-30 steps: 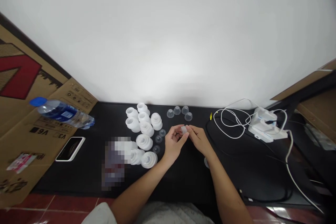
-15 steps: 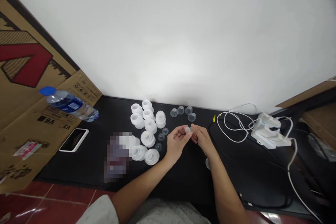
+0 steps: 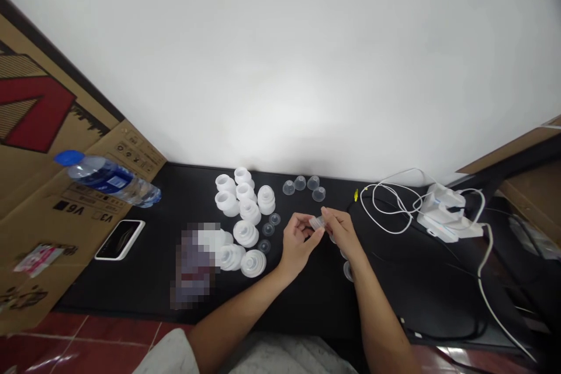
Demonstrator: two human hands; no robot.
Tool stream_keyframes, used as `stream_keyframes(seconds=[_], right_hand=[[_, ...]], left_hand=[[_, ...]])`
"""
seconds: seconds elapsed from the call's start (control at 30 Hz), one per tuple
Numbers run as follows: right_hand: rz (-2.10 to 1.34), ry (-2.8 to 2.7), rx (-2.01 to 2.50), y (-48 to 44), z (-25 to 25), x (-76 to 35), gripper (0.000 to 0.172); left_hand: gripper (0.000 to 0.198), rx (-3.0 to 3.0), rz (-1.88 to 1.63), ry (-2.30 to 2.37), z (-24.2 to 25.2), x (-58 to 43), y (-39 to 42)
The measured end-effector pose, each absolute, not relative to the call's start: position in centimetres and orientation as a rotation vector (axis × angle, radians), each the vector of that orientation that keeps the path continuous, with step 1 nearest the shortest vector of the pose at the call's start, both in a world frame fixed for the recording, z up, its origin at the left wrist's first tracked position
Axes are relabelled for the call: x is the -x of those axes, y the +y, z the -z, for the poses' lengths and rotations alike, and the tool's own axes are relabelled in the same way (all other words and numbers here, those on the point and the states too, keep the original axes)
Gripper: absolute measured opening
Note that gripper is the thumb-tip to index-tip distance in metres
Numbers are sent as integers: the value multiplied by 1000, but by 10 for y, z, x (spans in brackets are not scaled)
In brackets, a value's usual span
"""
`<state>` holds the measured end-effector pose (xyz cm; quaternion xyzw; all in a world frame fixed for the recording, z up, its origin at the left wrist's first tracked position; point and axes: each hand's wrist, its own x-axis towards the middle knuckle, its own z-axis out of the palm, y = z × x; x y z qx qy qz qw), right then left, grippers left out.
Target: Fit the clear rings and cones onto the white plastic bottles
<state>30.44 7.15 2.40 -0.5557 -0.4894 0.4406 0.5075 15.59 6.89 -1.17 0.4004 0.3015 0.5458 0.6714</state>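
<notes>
Black worktop [image 3: 315, 304] before me: my left grip [image 3: 298, 242] and right grip [image 3: 342, 234] both pinch a small clear plastic piece [image 3: 317, 222], near white plastic fittings [image 3: 246, 233].

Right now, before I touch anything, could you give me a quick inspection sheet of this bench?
Surface: black tabletop, flattened cardboard at its left end.
Job's things: white plastic fittings in a cluster, with clear cups and small clear discs nearby.
Clutter: water bottle lying on the cardboard, phone at the tabletop's edge; a pixelated patch hides whatever is there.
Hands: left hand and right hand both pinch a small clear plastic piece.
Cables: white cable looped beside a white charger block.
Surroundings: white wall behind, red tile floor below.
</notes>
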Motion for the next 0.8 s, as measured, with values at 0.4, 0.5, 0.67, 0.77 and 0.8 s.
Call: stream_keyframes(seconds=[0.4, 0.5, 0.67, 0.77, 0.8], right_hand=[[-284, -1606, 1457, 73, -78, -294, 30], [-357, -1980, 1298, 92, -131, -255, 29], [-458, -2286, 1332, 148, -177, -187, 49], [-479, -2374, 1363, 188, -167, -161, 58], [-500, -2396, 1379, 200, -161, -155, 59]], left_hand=[[48, -812, -1165, 750, 19, -171, 69], [43, -850, -1173, 734, 23, -172, 70], [30, -875, -1162, 799, 30, -177, 67], [31, -854, -1149, 810, 31, -179, 67], [32, -850, -1147, 811, 29, -179, 67]])
